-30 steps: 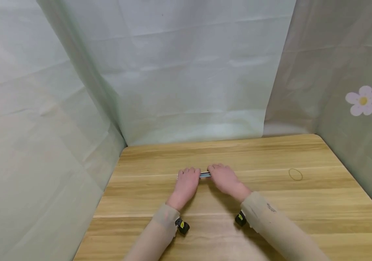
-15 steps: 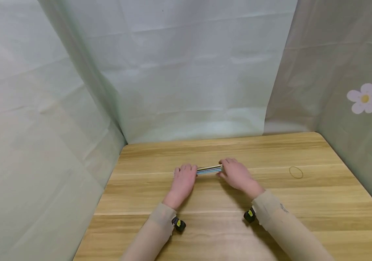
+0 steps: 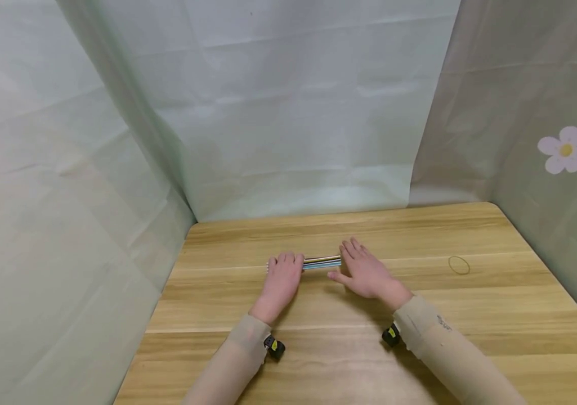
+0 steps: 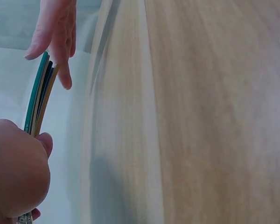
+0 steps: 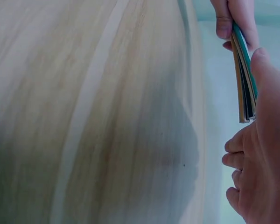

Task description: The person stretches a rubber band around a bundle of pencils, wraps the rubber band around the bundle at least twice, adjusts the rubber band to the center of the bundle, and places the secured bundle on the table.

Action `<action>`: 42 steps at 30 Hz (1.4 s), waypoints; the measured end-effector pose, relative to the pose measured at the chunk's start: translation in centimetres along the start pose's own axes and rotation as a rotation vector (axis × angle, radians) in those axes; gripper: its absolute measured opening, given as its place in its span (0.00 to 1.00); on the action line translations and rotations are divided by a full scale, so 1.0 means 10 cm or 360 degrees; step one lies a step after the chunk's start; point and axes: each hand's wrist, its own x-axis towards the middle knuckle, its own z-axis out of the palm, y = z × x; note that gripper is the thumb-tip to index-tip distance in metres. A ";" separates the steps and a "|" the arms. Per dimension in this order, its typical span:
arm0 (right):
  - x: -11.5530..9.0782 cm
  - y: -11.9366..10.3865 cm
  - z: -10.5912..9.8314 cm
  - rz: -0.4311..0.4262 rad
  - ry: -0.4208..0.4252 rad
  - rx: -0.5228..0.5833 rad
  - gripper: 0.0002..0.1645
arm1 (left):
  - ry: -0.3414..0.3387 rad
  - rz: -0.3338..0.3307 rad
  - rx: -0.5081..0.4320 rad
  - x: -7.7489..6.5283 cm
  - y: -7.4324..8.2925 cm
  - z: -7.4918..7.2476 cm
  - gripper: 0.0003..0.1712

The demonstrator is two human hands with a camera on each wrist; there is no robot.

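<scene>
My left arm reaches up and slightly inward over the table, and my left hand, back upward, has its fingers curled around the bundle, clamped on it. My right arm slants in from the other side, and my right hand holds its fingers out fairly straight, the thumb spread away from them, with the palm turned towards the bundle's right end. The bundle lies crosswise between my hands, a stack of thin strips showing teal, dark and orange edges, with small pale ends peeking out past my left fingers. My right palm is right at its end, though from these angles I can't honestly tell whether the skin touches it. My left hand hides a good part of the bundle's length. Each sleeve is beige, and a small black camera sits at each wrist, on the inner side. Well to the right of my right hand a thin loop lies on the wood grain. Behind the table's far edge hangs pale cloth, and a white flower with a yellow centre shows on the right side wall.
</scene>
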 end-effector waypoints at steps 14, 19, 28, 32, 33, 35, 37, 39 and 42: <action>0.00 -0.09 -0.01 0.0013 -0.0025 0.0024 0.61 | 0.0003 0.0078 0.0133 0.02 0.04 -0.02 0.08; 0.00 -0.10 0.00 0.0042 0.0018 -0.0036 0.61 | -0.0024 0.0140 0.0186 0.01 0.06 -0.05 0.09; -0.01 -0.11 0.01 0.0029 0.0032 -0.0146 0.64 | 0.0057 0.0198 0.0266 0.03 0.10 -0.13 0.06; -0.01 -0.11 0.05 0.0021 0.0027 -0.0173 0.64 | 0.0040 0.0192 0.0325 0.03 0.11 -0.12 0.06; -0.02 -0.11 0.06 0.0020 0.0019 -0.0172 0.64 | 0.0023 0.0190 0.0341 0.03 0.11 -0.11 0.07; -0.03 -0.11 0.08 0.0012 0.0012 -0.0173 0.64 | 0.0002 0.0184 0.0361 0.02 0.12 -0.11 0.07; -0.04 -0.11 0.11 0.0015 0.0005 -0.0162 0.65 | -0.0007 0.0178 0.0382 0.02 0.13 -0.11 0.07; -0.05 -0.12 0.12 0.0021 -0.0001 -0.0157 0.65 | -0.0002 0.0173 0.0401 0.01 0.15 -0.12 0.07; -0.06 -0.13 0.12 0.0026 -0.0002 -0.0151 0.65 | 0.0027 0.0160 0.0403 -0.01 0.16 -0.12 0.07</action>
